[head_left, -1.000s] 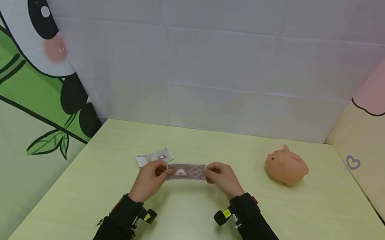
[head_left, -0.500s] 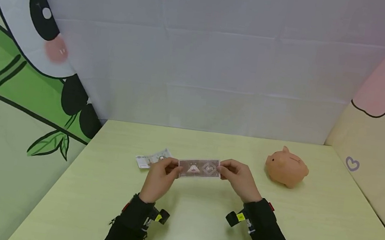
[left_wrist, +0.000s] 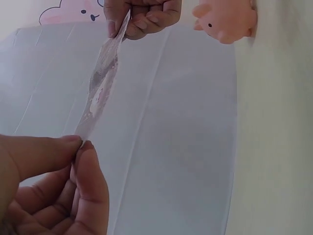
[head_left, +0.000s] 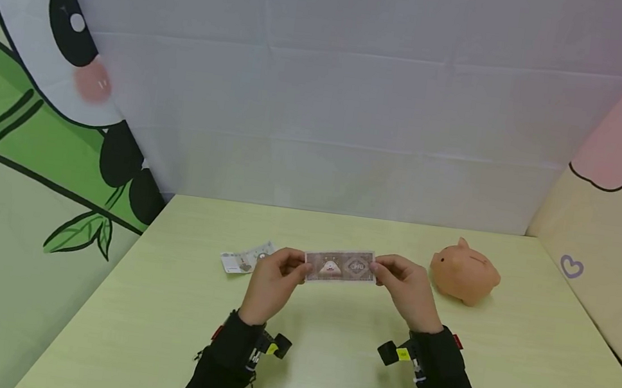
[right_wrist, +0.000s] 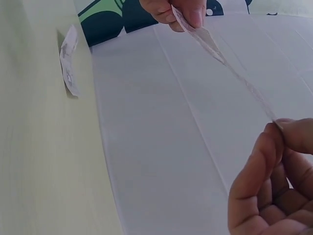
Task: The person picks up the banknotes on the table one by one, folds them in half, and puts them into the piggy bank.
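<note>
A brown banknote with a white figure printed on it is stretched between my two hands above the table. My left hand pinches its left end between thumb and forefinger. At the other end, my right hand pinches it the same way. The wrist views show the banknote nearly edge-on and slightly wavy. A second, paler banknote lies on the table behind my left hand, partly covered by it in the head view. Right of my right hand stands an orange piggy bank with a slot on its back.
Everything rests on a pale yellow table. A whitish cloth backdrop rises at the table's far edge. Printed cartoon panels stand at the left and right sides, the right one with a purple heart.
Both hands have moved to the right and a little up in the head view, carrying the brown banknote between them. The paler banknote and the piggy bank have stayed in place.
</note>
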`<state>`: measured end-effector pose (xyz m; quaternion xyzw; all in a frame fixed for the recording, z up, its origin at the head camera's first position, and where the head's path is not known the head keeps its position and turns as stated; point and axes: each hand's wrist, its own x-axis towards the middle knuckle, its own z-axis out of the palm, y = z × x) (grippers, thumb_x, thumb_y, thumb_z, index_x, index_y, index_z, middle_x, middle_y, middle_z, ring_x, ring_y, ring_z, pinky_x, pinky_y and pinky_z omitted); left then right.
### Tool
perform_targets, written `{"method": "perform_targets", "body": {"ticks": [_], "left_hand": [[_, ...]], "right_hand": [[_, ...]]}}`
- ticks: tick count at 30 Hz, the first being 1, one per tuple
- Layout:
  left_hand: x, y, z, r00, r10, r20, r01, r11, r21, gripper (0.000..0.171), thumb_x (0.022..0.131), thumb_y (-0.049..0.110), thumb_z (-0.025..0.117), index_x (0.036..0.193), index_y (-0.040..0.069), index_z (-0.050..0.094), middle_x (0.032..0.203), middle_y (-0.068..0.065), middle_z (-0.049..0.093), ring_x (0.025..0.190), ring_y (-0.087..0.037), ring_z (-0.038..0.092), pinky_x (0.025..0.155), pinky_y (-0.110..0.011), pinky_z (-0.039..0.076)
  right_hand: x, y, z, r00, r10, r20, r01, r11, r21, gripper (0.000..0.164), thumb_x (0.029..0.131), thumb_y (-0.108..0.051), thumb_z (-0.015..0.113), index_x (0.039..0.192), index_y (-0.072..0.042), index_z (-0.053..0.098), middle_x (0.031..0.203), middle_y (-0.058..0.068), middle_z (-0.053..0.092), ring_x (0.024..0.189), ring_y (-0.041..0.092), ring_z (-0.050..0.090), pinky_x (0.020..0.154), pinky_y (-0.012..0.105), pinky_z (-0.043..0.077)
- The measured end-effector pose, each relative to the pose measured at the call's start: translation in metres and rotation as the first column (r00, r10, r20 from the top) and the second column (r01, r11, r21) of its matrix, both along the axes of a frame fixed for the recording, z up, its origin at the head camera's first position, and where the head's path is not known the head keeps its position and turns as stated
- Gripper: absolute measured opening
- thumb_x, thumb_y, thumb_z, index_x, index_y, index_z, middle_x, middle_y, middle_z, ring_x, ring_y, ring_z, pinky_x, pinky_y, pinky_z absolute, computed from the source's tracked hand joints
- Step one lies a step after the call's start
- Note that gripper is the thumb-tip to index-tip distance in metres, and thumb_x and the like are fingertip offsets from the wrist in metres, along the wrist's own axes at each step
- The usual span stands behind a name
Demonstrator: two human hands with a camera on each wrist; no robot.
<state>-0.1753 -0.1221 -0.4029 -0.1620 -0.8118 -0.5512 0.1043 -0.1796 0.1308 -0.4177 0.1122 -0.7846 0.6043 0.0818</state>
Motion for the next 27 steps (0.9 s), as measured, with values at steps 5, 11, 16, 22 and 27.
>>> {"method": "perform_targets", "body": {"ticks": [5, 11, 16, 22, 27], "left_hand": [[0.006, 0.007, 0.012, 1.0, 0.002, 0.027, -0.002, 1.0, 0.021, 0.023, 0.095, 0.009, 0.063, 0.115, -0.001, 0.064, 0.094, -0.018, 0.068, 0.085, -0.028, 0.064, 0.074, -0.029, 0.053], [-0.002, 0.005, 0.0, 0.999, -0.017, -0.05, 0.018, 0.999, 0.026, 0.023, 0.096, 0.02, 0.063, 0.114, 0.006, 0.065, 0.092, -0.01, 0.068, 0.081, -0.018, 0.063, 0.072, -0.028, 0.053], [-0.012, 0.002, -0.018, 0.989, -0.054, -0.135, 0.063, 0.996, 0.065, 0.025, 0.097, 0.026, 0.062, 0.113, 0.007, 0.065, 0.092, -0.007, 0.068, 0.081, -0.011, 0.062, 0.072, -0.028, 0.052], [-0.003, 0.004, 0.0, 0.999, -0.021, -0.025, 0.023, 0.998, 0.066, 0.021, 0.095, 0.018, 0.065, 0.111, 0.005, 0.067, 0.091, -0.012, 0.069, 0.077, -0.02, 0.065, 0.071, -0.03, 0.055], [-0.001, 0.006, 0.002, 1.0, -0.014, -0.005, 0.014, 0.996, 0.084, 0.02, 0.094, 0.015, 0.065, 0.111, 0.004, 0.068, 0.093, -0.015, 0.069, 0.079, -0.026, 0.065, 0.071, -0.028, 0.055]], "right_hand": [[0.001, 0.005, 0.003, 1.0, -0.005, 0.0, 0.005, 1.0, -0.023, 0.023, 0.097, -0.018, 0.062, 0.108, 0.001, 0.068, 0.084, 0.006, 0.063, 0.077, 0.012, 0.059, 0.074, 0.022, 0.051], [0.003, 0.008, 0.006, 1.0, -0.011, 0.003, 0.011, 1.0, -0.027, 0.023, 0.097, -0.017, 0.062, 0.108, 0.002, 0.068, 0.081, 0.001, 0.063, 0.077, 0.011, 0.058, 0.073, 0.022, 0.049], [0.005, 0.008, 0.007, 1.0, -0.013, -0.019, 0.012, 1.0, -0.026, 0.021, 0.097, -0.016, 0.063, 0.106, 0.002, 0.069, 0.079, -0.002, 0.062, 0.075, 0.011, 0.058, 0.071, 0.023, 0.048], [0.01, 0.008, 0.008, 0.999, -0.012, -0.034, 0.01, 0.998, -0.061, 0.022, 0.096, -0.015, 0.063, 0.106, 0.004, 0.068, 0.078, -0.004, 0.064, 0.073, 0.011, 0.062, 0.073, 0.025, 0.053], [0.012, 0.005, 0.01, 0.999, -0.025, -0.03, 0.023, 0.996, -0.084, 0.022, 0.096, -0.015, 0.064, 0.106, 0.004, 0.068, 0.08, -0.005, 0.066, 0.073, 0.011, 0.063, 0.074, 0.025, 0.055]]}}
